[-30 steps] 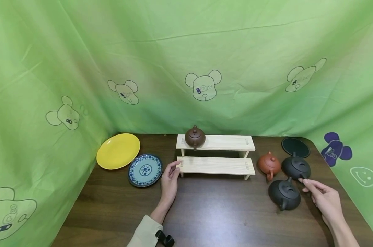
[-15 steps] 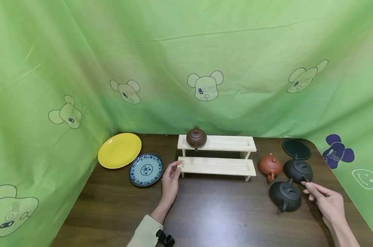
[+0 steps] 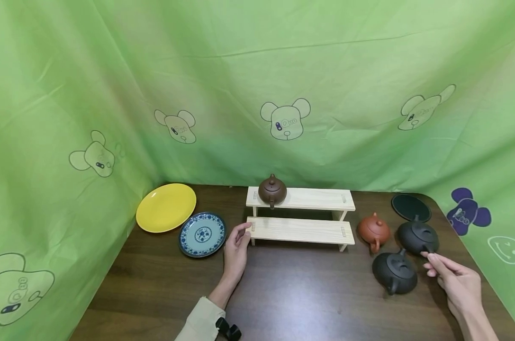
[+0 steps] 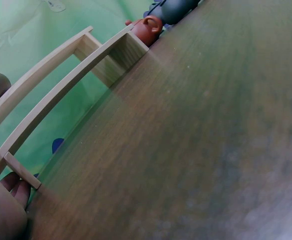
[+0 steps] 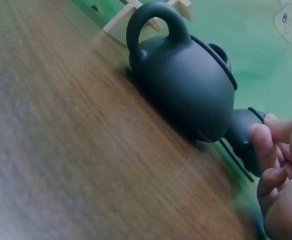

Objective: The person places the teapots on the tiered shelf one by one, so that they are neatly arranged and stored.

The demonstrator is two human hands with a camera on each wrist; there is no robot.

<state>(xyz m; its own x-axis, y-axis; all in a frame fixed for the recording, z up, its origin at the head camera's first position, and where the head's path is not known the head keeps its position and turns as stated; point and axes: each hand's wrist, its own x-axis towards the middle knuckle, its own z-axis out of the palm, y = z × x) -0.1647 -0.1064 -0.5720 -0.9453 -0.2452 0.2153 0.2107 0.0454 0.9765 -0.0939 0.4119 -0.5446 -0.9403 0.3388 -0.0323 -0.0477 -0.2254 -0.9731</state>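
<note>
My left hand (image 3: 235, 253) grips the left end of the lower shelf of a pale wooden two-step stand (image 3: 300, 229). In the left wrist view, fingers (image 4: 20, 192) curl around its end leg. On the upper step's left end sits a dark brown teapot (image 3: 272, 190). At the right, my right hand (image 3: 457, 282) pinches the handle of the rear black teapot (image 3: 417, 236) between thumb and fingers. A second black teapot (image 3: 394, 273) stands in front, its looped handle facing me; it looks large in the right wrist view (image 5: 185, 85). A reddish-brown teapot (image 3: 374, 231) stands left of both.
A dark round plate (image 3: 411, 207) lies behind the black teapots, near the table's right rear corner. To the left are a yellow plate (image 3: 166, 208) and a blue patterned plate (image 3: 202, 235). Green cloth (image 3: 223, 71) hangs around the table (image 3: 295, 293).
The rear black teapot has shifted a little to the right with my right hand, widening its distance from the front black teapot. My left hand keeps its place on the stand.
</note>
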